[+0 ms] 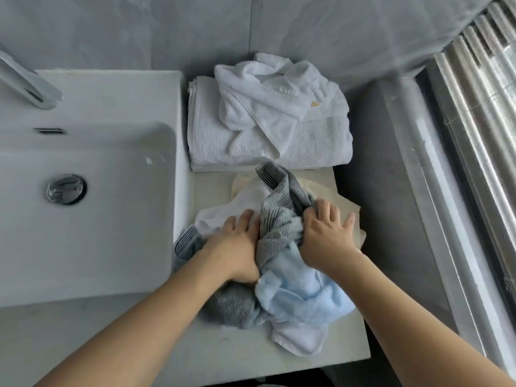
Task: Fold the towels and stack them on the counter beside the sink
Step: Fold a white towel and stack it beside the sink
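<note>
Towels lie in two groups on the desk point(215, 356) to the right of the sink point(92, 191). At the back, against the wall, one folded white towel point(212, 141) lies flat with one crumpled white towel point(268, 96) heaped on top of it. At the front is a loose pile of four: one grey towel point(279, 219) with dark stripes, one white towel point(220, 216) under it on the left, one pale blue towel point(301, 289) nearest the person, and one cream towel point(346, 205) showing at the right edge underneath. Both hands are in this front pile. The left hand point(237, 241) rests palm down, fingers fairly straight, on the white towel beside the grey one. The right hand point(324, 233) has its grip closed on the grey towel, fingertips curled into the bunched cloth. One tap point(25, 82) stands over the sink, and one drain point(66, 189) sits in the basin.
</note>
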Demonstrator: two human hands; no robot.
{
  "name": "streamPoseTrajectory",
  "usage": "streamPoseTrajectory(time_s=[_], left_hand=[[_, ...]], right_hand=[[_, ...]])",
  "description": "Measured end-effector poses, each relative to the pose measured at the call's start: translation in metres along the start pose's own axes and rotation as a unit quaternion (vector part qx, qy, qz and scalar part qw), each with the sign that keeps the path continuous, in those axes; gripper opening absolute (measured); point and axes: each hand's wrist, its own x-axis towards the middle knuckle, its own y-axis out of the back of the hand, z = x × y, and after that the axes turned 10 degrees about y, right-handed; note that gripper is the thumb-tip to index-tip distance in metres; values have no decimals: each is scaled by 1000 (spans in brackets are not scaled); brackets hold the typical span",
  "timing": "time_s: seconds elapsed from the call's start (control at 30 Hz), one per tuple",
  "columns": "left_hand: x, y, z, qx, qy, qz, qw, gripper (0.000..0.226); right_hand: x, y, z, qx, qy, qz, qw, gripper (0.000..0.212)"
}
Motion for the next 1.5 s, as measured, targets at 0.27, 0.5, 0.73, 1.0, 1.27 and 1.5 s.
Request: streamPoseTrajectory(time_s=[0.27, 0.5, 0.73, 1.0, 1.27, 1.5], left_hand=[[-6, 11, -6, 6, -22, 317, 948, 105], [28, 14, -36, -38, 100, 104, 989, 51], [22, 103, -26, 44, 120, 132, 983, 42], [76, 174, 7, -155, 106, 360, 914, 95], [137, 175, 14, -135, 111, 448, 877, 77], [95, 192, 13, -335, -73, 492, 800, 45]], right_hand=[[42, -2, 20, 134, 40, -33, 990, 51], [55, -3, 8, 243, -36, 86, 965, 30], [70, 71, 24, 305, -3, 275, 912, 38], [137, 130, 63, 236, -19, 288, 928, 86], [200, 143, 75, 172, -11, 253, 952, 74], [156, 167, 74, 391, 136, 333, 847, 56]])
